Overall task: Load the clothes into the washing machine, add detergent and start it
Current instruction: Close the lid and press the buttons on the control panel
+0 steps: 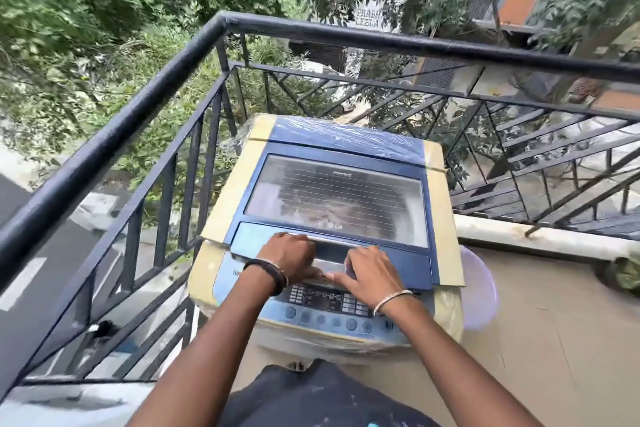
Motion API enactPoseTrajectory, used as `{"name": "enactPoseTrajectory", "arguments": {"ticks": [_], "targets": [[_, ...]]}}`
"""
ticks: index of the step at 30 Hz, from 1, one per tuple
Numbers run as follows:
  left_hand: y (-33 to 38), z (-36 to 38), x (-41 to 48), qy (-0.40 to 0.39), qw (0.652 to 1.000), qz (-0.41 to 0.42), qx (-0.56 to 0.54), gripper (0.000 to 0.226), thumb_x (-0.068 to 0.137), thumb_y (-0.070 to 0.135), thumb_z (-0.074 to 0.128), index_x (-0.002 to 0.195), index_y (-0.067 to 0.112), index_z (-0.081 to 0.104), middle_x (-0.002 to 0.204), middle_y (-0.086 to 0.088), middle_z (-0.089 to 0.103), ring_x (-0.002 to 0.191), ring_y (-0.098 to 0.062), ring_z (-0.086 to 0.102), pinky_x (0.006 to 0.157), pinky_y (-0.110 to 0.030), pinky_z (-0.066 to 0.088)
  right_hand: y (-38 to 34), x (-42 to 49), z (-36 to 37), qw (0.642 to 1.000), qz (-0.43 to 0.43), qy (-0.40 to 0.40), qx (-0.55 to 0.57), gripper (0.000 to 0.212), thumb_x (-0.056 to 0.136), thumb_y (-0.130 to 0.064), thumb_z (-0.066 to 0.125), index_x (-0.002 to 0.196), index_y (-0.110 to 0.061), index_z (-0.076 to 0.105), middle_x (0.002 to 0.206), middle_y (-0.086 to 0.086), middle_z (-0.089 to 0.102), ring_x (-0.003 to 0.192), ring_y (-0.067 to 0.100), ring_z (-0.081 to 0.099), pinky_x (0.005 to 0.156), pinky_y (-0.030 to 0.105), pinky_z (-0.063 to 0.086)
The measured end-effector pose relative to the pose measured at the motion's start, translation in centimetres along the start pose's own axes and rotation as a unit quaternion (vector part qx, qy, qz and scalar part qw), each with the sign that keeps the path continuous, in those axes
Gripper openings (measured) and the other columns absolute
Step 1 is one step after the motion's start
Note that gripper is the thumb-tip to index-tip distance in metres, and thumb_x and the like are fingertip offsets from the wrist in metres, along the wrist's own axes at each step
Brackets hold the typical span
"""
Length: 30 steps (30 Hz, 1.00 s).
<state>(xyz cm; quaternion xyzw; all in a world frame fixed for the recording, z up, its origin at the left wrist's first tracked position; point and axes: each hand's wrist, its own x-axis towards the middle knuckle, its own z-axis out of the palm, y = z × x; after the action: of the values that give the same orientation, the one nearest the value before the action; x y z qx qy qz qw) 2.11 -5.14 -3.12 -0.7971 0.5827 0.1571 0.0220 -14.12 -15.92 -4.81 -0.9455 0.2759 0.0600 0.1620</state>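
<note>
Right now both my hands rest on the front edge of the washing machine (332, 218) lid (337, 198), which is shut. My left hand (292, 258) curls its fingers over the silver handle (329, 243); my right hand (369, 272) lies flat beside it, above the control panel (329, 305). The machine stands in the railing (138, 107) corner of a balcony.

Washing machine (329, 229): blue plastic top, semi-gloss. Lid (337, 199) has a clear window, hazy and streaked, ribbed with thin lines. Back panel at 12 o'clock under crinkled clear film (346, 139), shiny. Flat tan cardboard (445, 215) strips along both sides, matt. Control panel (325, 305) at 6 o'clock: smooth plastic, glossy dark display. Railing (114, 135): black painted metal, satin, top rail smooth. Tub (479, 288) at 3 o'clock: translucent lilac plastic. Floor (554, 340): matt beige, slightly rough. Right wrist wears a polished metal bangle (393, 300).
</note>
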Motion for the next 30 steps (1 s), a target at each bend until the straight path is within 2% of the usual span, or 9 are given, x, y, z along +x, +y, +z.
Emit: {"name": "enactPoseTrajectory", "arguments": {"ticks": [3, 7, 9, 11, 13, 16, 21, 26, 30], "targets": [[0.0, 1.6, -0.1, 0.011, 1.0, 0.002, -0.006, 0.039, 0.084, 0.054, 0.058, 0.095, 0.018, 0.067, 0.111, -0.002, 0.068, 0.105, -0.026, 0.061, 0.093, -0.034, 0.041, 0.6, -0.1, 2.0, 1.0, -0.006, 0.009, -0.002, 0.042, 0.09, -0.06, 0.048, 0.09, -0.019, 0.058, 0.099, 0.002, 0.063, 0.102, 0.024, 0.053, 0.092, 0.037, 0.038], [0.1, 4.4, -0.9, 0.134, 0.991, 0.01, -0.024, 0.051, 0.081, 0.066, 0.049, 0.075, 0.017, 0.063, 0.081, -0.004, 0.066, 0.08, -0.029, 0.062, 0.085, -0.037, 0.045, 1.5, -0.4, 4.3, 0.996, -0.02, 0.083, -0.005, 0.034, 0.092, -0.056, 0.044, 0.088, -0.024, 0.056, 0.089, -0.004, 0.059, 0.092, 0.022, 0.054, 0.086, 0.035, 0.039], [0.3, 6.1, -1.8, 0.191, 0.98, 0.009, -0.048, 0.047, 0.089, 0.062, 0.049, 0.082, 0.017, 0.062, 0.081, -0.004, 0.062, 0.081, -0.028, 0.059, 0.094, -0.041, 0.045, 1.9, -1.1, 5.3, 0.991, -0.042, 0.13, 0.008, 0.031, 0.097, -0.049, 0.044, 0.098, -0.023, 0.059, 0.092, -0.004, 0.06, 0.09, 0.022, 0.055, 0.085, 0.035, 0.043], [0.5, 7.5, -2.7, 0.217, 0.974, 0.004, -0.068, 0.044, 0.093, 0.055, 0.049, 0.1, 0.014, 0.066, 0.095, -0.005, 0.064, 0.094, -0.027, 0.059, 0.106, -0.045, 0.039, 2.4, -2.1, 6.2, 0.987, -0.069, 0.141, 0.015, 0.032, 0.102, -0.04, 0.042, 0.121, -0.021, 0.058, 0.104, -0.003, 0.061, 0.102, 0.022, 0.057, 0.098, 0.038, 0.044], [0.3, 8.2, -3.1, 0.218, 0.973, -0.004, -0.079, 0.05, 0.095, 0.054, 0.044, 0.114, 0.013, 0.065, 0.109, -0.006, 0.065, 0.107, -0.025, 0.058, 0.112, -0.047, 0.033, 2.9, -3.1, 6.8, 0.987, -0.074, 0.14, 0.036, 0.039, 0.104, -0.031, 0.039, 0.14, -0.02, 0.047, 0.125, -0.004, 0.059, 0.121, 0.018, 0.053, 0.115, 0.039, 0.033], [-0.1, 8.6, -3.1, 0.212, 0.973, 0.001, -0.086, 0.051, 0.097, 0.052, 0.039, 0.122, 0.015, 0.062, 0.114, -0.005, 0.064, 0.111, -0.024, 0.058, 0.115, -0.046, 0.029, 3.6, -4.8, 6.9, 0.984, -0.052, 0.144, 0.09, 0.048, 0.103, -0.02, 0.04, 0.15, -0.017, 0.034, 0.153, -0.004, 0.04, 0.146, 0.012, 0.029, 0.124, 0.036, 0.015], [-1.0, 8.9, -3.1, 0.218, 0.969, 0.034, -0.11, 0.05, 0.099, 0.046, 0.035, 0.127, 0.012, 0.062, 0.112, -0.005, 0.065, 0.11, -0.025, 0.059, 0.114, -0.048, 0.031, 5.0, -8.8, 7.7, 0.969, 0.064, 0.2, 0.132, 0.049, 0.102, -0.025, 0.034, 0.15, -0.014, 0.034, 0.16, -0.003, 0.027, 0.149, 0.012, 0.021, 0.123, 0.035, 0.017], [-1.1, 8.9, -2.8, 0.216, 0.969, 0.035, -0.112, 0.045, 0.101, 0.039, 0.033, 0.125, 0.016, 0.062, 0.115, -0.001, 0.066, 0.109, -0.023, 0.061, 0.115, -0.046, 0.03, 5.8, -12.0, 9.4, 0.944, 0.13, 0.266, 0.146, 0.043, 0.098, -0.02, 0.044, 0.138, -0.005, 0.047, 0.151, 0.006, 0.04, 0.143, 0.023, 0.036, 0.113, 0.05, 0.034], [-1.0, 8.9, -2.9, 0.215, 0.97, 0.027, -0.112, 0.044, 0.102, 0.037, 0.031, 0.126, 0.016, 0.061, 0.115, -0.001, 0.065, 0.108, -0.023, 0.06, 0.116, -0.046, 0.028, 5.3, -12.6, 10.2, 0.937, 0.146, 0.285, 0.143, 0.041, 0.096, -0.015, 0.048, 0.135, -0.002, 0.047, 0.147, 0.011, 0.045, 0.142, 0.027, 0.038, 0.11, 0.054, 0.036]]}}
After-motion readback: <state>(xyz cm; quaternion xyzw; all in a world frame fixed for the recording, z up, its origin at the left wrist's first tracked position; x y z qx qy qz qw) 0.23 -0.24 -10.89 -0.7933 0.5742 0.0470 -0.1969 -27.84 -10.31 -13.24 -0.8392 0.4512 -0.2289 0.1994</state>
